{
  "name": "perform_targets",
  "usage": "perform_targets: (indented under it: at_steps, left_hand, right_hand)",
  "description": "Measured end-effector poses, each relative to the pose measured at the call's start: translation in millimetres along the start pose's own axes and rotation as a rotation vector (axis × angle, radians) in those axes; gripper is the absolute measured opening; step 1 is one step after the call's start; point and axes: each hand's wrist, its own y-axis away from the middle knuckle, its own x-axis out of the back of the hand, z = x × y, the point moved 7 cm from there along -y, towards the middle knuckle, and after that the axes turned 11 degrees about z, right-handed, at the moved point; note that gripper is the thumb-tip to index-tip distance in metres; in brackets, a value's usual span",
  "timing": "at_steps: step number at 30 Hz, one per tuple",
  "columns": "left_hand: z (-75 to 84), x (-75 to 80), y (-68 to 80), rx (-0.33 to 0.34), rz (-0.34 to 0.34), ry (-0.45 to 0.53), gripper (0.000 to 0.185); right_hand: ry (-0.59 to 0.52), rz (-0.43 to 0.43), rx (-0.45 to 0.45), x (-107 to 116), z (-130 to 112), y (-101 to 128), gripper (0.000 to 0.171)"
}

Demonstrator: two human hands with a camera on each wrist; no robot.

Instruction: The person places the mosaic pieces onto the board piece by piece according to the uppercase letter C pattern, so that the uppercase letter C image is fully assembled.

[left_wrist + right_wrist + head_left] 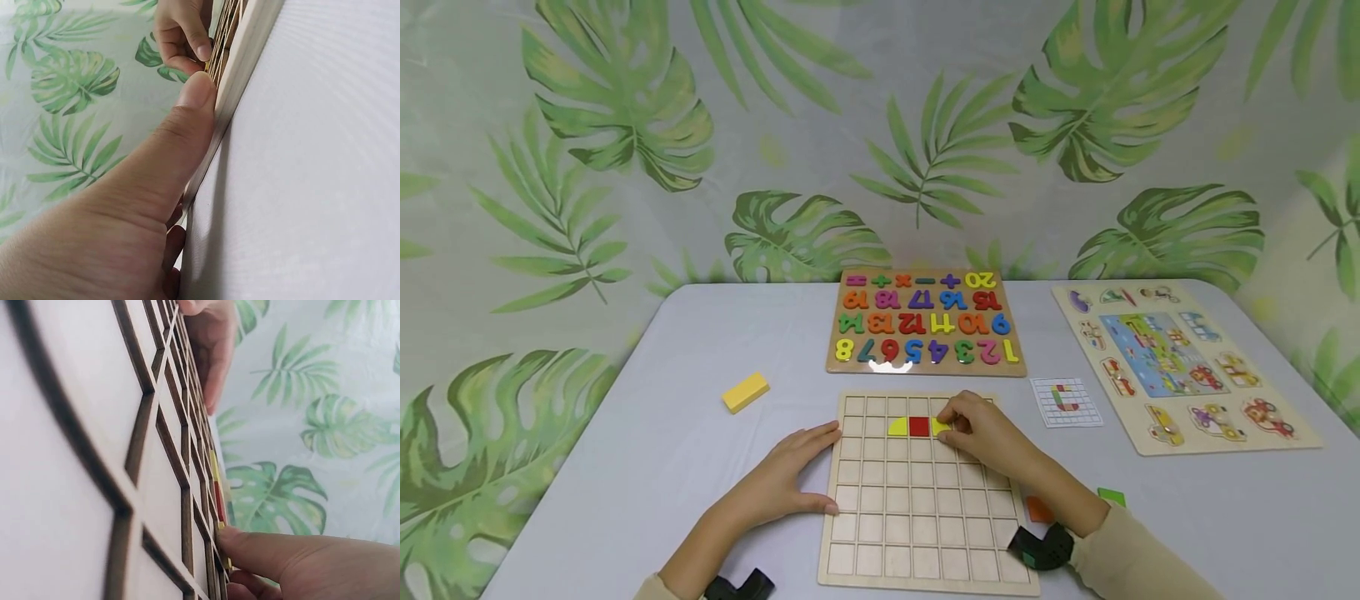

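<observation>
There, the right hand (981, 433) pinched a yellow quarter-round wooden piece (939, 427) just right of the red square tile (918, 427) in the pale wooden grid board's (917, 533) second row. The left hand (790, 479) lay flat, fingers straight, thumb against the board's left edge. Bare grey table (625, 500) spread leftward around a yellow rectangular block (746, 392).

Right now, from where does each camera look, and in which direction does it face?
Head: worn on the head, looks forward and down at the table, showing both forearms, the left hand on the grid board edge, the right hand at a yellow piece.
Left wrist: looks along the left thumb on the board edge.
Right wrist: looks low across the grid towards the right fingers.
Shared: both wrist views show the other hand; every view shows the board.
</observation>
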Motion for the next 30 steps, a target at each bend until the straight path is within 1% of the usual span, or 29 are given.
perform_targets:
  at_steps: [6,10,14,17,20,22,25,28,30]
  left_hand:
    - [0.1,-1.0,-0.9,-0.014,0.010,0.000,0.095]
    - [-0.1,-1.8,-1.4,-0.016,0.007,-0.002,0.095]
    - [0.5,-2.2,-1.9,-0.019,0.004,0.000,0.095]
    - [0.7,-1.9,-1.9,-0.016,0.004,0.001,0.095]
    - [-0.3,-1.9,-1.1,-0.006,0.005,-0.002,0.096]
    - [-1.3,-1.9,-0.5,0.004,0.002,-0.006,0.096]
    - [-1.4,-1.6,0.2,0.014,-0.001,-0.004,0.096]
    - [-0.5,-1.1,0.3,0.014,0.000,0.000,0.096]
    - [0.1,-1.0,0.3,0.011,0.000,0.000,0.096]
  right_hand:
    - [0.002,-0.015,0.017,1,-3,1,0.015]
    - [0.013,-0.035,0.005,3,-3,2,0.016]
    - [-0.008,-0.058,-0.010,13,-6,4,0.028]
    - [-0.051,-0.045,0.000,32,-12,9,0.038]
    - [-0.046,0.000,0.055,59,-18,19,0.042]
    - [-0.014,0.042,0.098,77,-20,28,0.042]
    - [0.061,0.111,0.143,102,-20,45,0.042]
    - [0.129,0.165,0.140,121,-12,63,0.043]
    - [0.163,0.182,0.123,130,-5,75,0.045]
